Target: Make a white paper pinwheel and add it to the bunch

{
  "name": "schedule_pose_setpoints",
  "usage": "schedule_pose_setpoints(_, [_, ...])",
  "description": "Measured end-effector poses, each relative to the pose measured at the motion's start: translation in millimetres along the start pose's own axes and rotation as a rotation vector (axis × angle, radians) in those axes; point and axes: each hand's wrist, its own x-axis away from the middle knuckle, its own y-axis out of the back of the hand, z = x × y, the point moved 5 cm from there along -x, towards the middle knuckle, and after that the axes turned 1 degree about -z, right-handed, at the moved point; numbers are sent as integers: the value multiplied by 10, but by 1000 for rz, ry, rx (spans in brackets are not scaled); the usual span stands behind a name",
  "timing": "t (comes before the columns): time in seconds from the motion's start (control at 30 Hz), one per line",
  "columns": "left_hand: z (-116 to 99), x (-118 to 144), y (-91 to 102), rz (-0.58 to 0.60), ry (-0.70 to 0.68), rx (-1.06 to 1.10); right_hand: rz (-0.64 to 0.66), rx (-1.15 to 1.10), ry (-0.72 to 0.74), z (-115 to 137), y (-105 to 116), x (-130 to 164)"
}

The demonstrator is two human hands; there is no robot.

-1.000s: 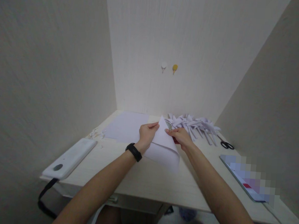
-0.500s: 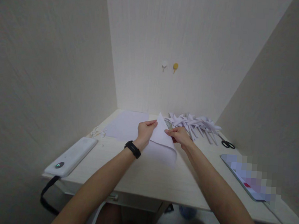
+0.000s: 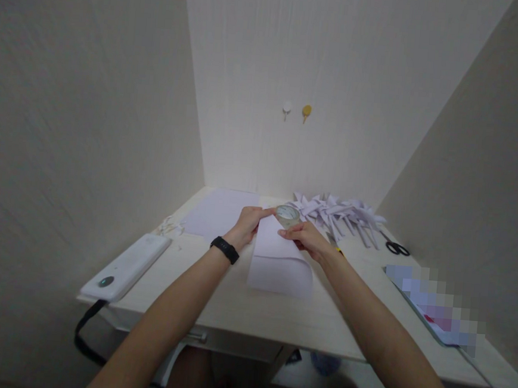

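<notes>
A sheet of white paper (image 3: 279,276) lies in front of me, its upper part folded over onto itself. My left hand (image 3: 248,222) is closed on the top left of the fold, the index finger stretched along its upper edge. On the right side, my right hand (image 3: 306,238) pinches the folded layer between thumb and fingers. Just behind the fold lies a round, pale-rimmed thing (image 3: 288,213), possibly a tape roll. Under my right wrist shows a bit of something yellow and black (image 3: 339,251), mostly hidden.
White sheets (image 3: 219,213) lie at the back left, beside small white scraps (image 3: 172,228). Folded paper pieces (image 3: 340,213) are heaped at the back right near black-handled scissors (image 3: 397,248). A white device (image 3: 127,267) sits left; a blurred flat device (image 3: 429,309) with cable sits right. Walls enclose the table.
The raised pointed corner of the paper has come down, and the fold lies flatter towards me. My left hand shifted slightly left, uncovering the round thing behind.
</notes>
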Motion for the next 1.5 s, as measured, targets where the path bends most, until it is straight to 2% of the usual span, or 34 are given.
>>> schedule_pose_setpoints(0.27, [32,-24,7,-7,66,62,-9,-78,-42,-44,-103,13])
schedule_pose_setpoints(0.43, [70,-60,17,19,66,74,-58,-84,-30,-101,-93,43])
schedule_pose_setpoints(0.63, [169,-95,0,107,104,28,-117,-95,-37,-187,-52,66])
schedule_pose_setpoints(0.8, [157,-127,66,57,72,4,-174,-251,-49,-220,-53,43])
schedule_pose_setpoints(1.03, [107,-176,162,-12,57,64,-193,-320,-30,-216,-51,40])
schedule_pose_setpoints(1.27, [181,-130,87,117,112,51,-239,-323,-25,-198,9,37])
schedule_pose_setpoints(1.5, [124,-79,92,15,104,-9,-249,-273,-43,-193,-10,36])
